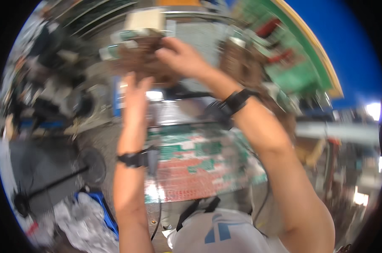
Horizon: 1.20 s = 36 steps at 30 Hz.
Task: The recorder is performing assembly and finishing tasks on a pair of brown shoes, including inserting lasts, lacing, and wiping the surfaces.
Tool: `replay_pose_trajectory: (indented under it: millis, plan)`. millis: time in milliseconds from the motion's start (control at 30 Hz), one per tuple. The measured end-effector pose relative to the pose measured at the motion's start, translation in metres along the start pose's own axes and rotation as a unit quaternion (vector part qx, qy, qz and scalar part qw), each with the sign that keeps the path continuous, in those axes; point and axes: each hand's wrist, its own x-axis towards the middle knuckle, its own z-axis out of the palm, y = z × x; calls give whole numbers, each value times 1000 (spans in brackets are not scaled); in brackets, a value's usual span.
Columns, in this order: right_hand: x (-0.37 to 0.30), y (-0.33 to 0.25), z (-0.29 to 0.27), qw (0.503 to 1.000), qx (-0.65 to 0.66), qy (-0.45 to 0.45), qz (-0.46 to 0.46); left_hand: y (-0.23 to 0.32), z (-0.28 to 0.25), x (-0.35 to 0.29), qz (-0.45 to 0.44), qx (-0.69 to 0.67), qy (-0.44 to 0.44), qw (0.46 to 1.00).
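At far left, apparently touching brown bundle (141, 57) with right hand (182, 58), fingers bent; too blurred to tell if gripping. At near edge with left hand (136, 93), fingers apart, unclosed. Probably light, soft, floppy, hardly fragile; best clamped from both sides.

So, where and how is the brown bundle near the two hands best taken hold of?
Probably grip the brown bundle by its near and right edges, coming from the person's side: the left hand is at the near edge, the right hand over the right. A pale block behind seems to make the far side less free. Blur hides its finer shape.
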Motion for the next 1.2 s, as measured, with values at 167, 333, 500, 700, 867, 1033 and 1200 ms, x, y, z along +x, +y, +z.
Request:
replay_pose_trajectory:
  millis: [167, 333, 500, 700, 867, 1033, 1200]
  plan:
    - [-232, -36, -53, 981, -22, 192, -25, 30, 25, -137, 26, -60, -85, 994]
    - [-458, -21, -107, 930, -135, 295, 173, 10, 121, -281, 9, 51, -296, 954]
    - [-525, -11, -82, 941, -264, 141, 160, -8, 238, -326, 81, 39, -273, 958]
    - [-547, 31, -85, 914, -382, 101, 94, -24, 327, -323, 5, -69, -211, 975]
    - [-596, 34, -104, 924, -352, 121, 83, -18, 343, -327, 27, -125, -136, 982]
    - [-622, 28, -126, 921, -297, 188, 165, -19, 287, -302, 38, 6, -171, 984]
    - [-597, 57, -143, 921, -304, 199, 142, -21, 151, -305, 40, 80, -245, 965]
